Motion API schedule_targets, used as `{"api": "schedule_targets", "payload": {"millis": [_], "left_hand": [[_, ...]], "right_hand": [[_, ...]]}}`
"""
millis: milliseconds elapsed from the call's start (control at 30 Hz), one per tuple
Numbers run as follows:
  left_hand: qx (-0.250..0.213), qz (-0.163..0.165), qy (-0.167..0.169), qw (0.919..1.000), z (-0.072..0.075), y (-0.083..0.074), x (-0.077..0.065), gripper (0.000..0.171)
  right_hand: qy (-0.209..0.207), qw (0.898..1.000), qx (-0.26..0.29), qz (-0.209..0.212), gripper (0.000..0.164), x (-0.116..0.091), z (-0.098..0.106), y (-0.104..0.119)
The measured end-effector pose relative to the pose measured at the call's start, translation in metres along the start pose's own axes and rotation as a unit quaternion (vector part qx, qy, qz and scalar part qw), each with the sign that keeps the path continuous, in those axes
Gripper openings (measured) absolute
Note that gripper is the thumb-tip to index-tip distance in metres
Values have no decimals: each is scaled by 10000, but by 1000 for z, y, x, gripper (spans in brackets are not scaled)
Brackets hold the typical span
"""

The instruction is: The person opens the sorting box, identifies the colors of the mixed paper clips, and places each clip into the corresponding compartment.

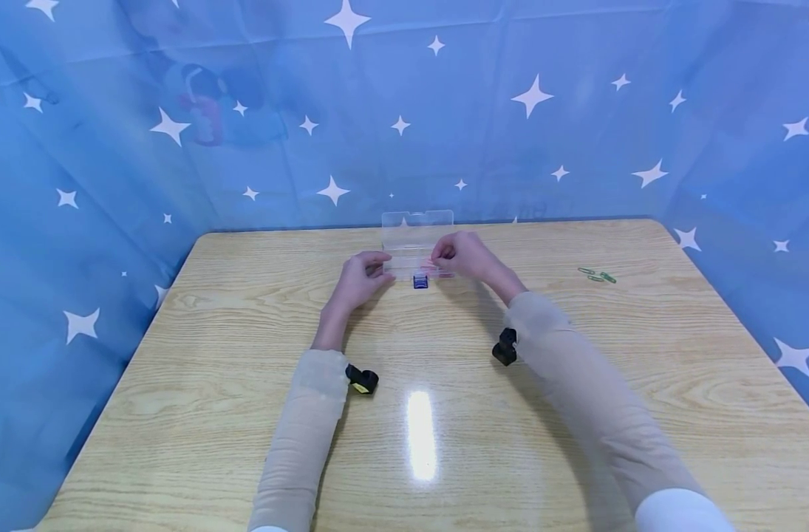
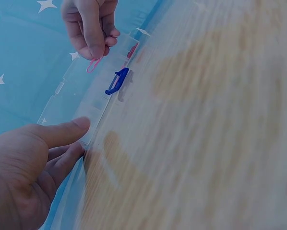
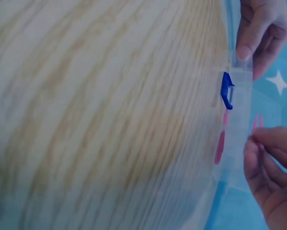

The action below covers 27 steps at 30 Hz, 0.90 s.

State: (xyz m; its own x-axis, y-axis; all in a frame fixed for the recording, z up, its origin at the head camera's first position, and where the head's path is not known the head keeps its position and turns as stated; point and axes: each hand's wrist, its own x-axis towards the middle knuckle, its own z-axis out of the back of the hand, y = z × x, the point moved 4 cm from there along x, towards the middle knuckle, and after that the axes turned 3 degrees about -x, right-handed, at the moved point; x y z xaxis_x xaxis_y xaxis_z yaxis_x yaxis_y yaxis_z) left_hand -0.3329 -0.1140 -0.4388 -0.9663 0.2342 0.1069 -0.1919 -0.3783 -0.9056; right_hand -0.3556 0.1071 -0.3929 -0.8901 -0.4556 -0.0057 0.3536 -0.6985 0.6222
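A clear plastic box (image 1: 404,264) stands at the far side of the table with its lid (image 1: 417,229) raised at the back. On its front edge is a blue latch (image 1: 420,281). My left hand (image 1: 364,278) holds the box's left end between thumb and fingers. Over the box's right part, my right hand (image 1: 466,255) pinches a pink paper clip (image 2: 91,65) by one end; its loop sticks out past the fingertips. Pink and red clips (image 3: 220,146) show through the front wall at the right end of the box.
Several green paper clips (image 1: 597,275) lie on the wooden table (image 1: 444,414) to the right. A blue curtain with white stars (image 1: 278,89) hangs behind the table's back edge. Small black cameras (image 1: 363,380) are strapped to both wrists.
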Motion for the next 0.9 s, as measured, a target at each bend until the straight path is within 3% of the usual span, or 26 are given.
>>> {"api": "schedule_targets", "payload": {"millis": [400, 900], "left_hand": [[-116, 93, 3, 9999, -2, -1, 0, 40], [-61, 85, -2, 9999, -1, -2, -1, 40]], "right_hand": [[-8, 10000, -38, -90, 13, -3, 0, -3], [-258, 9995, 11, 173, 18, -24, 22, -26]]}}
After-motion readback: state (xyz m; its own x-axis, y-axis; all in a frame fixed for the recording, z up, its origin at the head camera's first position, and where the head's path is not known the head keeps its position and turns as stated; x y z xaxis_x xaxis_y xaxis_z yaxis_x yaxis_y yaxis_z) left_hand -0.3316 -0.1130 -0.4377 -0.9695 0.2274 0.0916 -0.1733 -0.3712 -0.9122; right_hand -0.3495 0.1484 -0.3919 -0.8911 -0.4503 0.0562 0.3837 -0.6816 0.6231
